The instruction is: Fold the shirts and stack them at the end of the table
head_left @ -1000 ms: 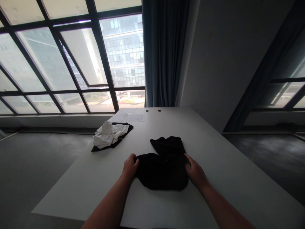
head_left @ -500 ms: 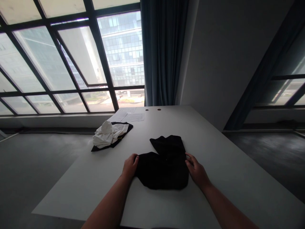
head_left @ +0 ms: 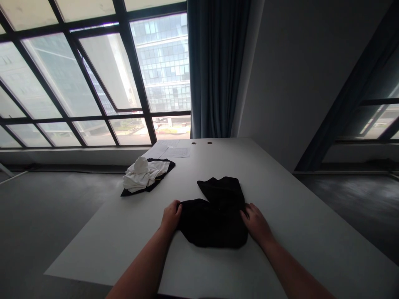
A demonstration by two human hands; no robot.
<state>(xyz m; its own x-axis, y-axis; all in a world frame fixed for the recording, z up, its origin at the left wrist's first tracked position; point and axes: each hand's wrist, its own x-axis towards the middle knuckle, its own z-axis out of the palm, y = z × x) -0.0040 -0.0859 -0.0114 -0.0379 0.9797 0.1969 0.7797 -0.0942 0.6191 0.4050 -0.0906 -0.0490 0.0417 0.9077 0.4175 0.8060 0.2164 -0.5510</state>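
Note:
A piece of black cloth [head_left: 215, 226], partly folded with one flap pointing away from me, lies on the white table in front of me. My left hand [head_left: 171, 216] is closed on its left edge, the fingers curled over the fabric. At the opposite edge, my right hand [head_left: 256, 222] grips the cloth with fingertips resting on top; its thumb side is partly hidden against the dark fabric. The exact kind of garment or piece cannot be made out.
On the left side of the white table [head_left: 274, 182] a crumpled white cloth [head_left: 145, 172] lies on another black cloth [head_left: 170, 167]. Paper sheets [head_left: 177, 152] lie at the far end, near two round holes [head_left: 209, 143]. Beyond are a blue curtain [head_left: 215, 74] and windows.
My right hand's fingers have moved further onto the right edge of the black cloth and closed together. The left hand keeps its hold. The view has shifted slightly.

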